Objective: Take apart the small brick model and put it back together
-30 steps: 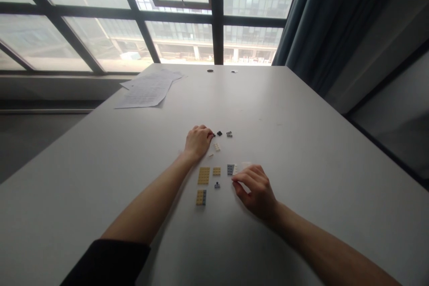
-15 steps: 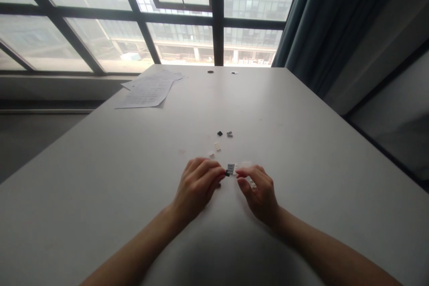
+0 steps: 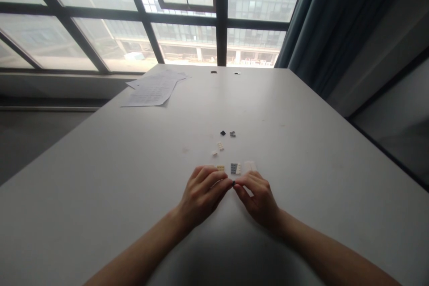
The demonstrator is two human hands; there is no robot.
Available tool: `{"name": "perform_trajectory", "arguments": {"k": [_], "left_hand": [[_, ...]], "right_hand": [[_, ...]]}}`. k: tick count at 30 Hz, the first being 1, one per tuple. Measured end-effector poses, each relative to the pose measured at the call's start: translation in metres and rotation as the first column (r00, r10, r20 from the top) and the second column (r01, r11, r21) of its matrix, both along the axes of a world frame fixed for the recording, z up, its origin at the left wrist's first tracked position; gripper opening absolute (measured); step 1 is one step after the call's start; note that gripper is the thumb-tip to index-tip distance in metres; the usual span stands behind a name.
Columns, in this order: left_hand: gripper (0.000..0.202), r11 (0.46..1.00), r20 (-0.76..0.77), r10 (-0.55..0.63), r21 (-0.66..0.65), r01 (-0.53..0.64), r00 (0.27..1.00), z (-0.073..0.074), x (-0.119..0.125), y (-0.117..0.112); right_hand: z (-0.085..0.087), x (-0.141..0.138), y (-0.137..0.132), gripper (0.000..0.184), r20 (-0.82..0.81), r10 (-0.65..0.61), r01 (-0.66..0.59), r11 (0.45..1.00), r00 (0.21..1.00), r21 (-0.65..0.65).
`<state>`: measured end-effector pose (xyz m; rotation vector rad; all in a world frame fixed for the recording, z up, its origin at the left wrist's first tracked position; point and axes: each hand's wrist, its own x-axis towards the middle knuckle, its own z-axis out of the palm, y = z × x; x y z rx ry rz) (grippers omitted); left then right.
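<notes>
My left hand (image 3: 205, 192) and my right hand (image 3: 256, 194) meet fingertip to fingertip near the middle of the table. Between them is a small black building brick (image 3: 233, 182), pinched from both sides and mostly covered by fingers. Just beyond the fingertips lie a grey studded plate (image 3: 233, 168) and a white studded piece (image 3: 238, 169) against its right side. A tan studded brick (image 3: 220, 168) shows behind my left fingers. Past my right fingers is a pale, flat piece (image 3: 250, 166), partly hidden by them.
Farther out on the white table (image 3: 301, 152) lie a small white brick (image 3: 215, 153), a cream studded plate (image 3: 220, 146), a black piece (image 3: 223, 133) and grey pieces (image 3: 232, 134). Printed papers (image 3: 150, 91) rest at the far left edge, before the windows. A dark curtain (image 3: 308, 27) hangs right.
My hands have come together nearer to me. The black brick has moved away from the grey plate and is now touched by my right fingertips too. The view has shifted slightly.
</notes>
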<state>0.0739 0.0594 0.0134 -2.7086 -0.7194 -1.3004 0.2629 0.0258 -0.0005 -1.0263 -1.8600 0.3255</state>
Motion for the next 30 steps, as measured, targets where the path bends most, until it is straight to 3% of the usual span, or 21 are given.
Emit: {"name": "perform_trajectory", "arguments": {"k": [22, 30], "left_hand": [[0.019, 0.991, 0.059, -0.063, -0.116, 0.070, 0.996, -0.0042, 0.0003, 0.0034], [0.013, 0.990, 0.070, -0.104, -0.084, 0.110, 0.992, -0.0007, 0.0015, 0.0004]], "right_hand": [[-0.0035, 0.0033, -0.0001, 0.009, 0.002, -0.002, 0.001, 0.999, 1.000, 0.036], [-0.0023, 0.0017, -0.0012, 0.008, -0.012, 0.011, -0.010, 0.999, 1.000, 0.047]]}}
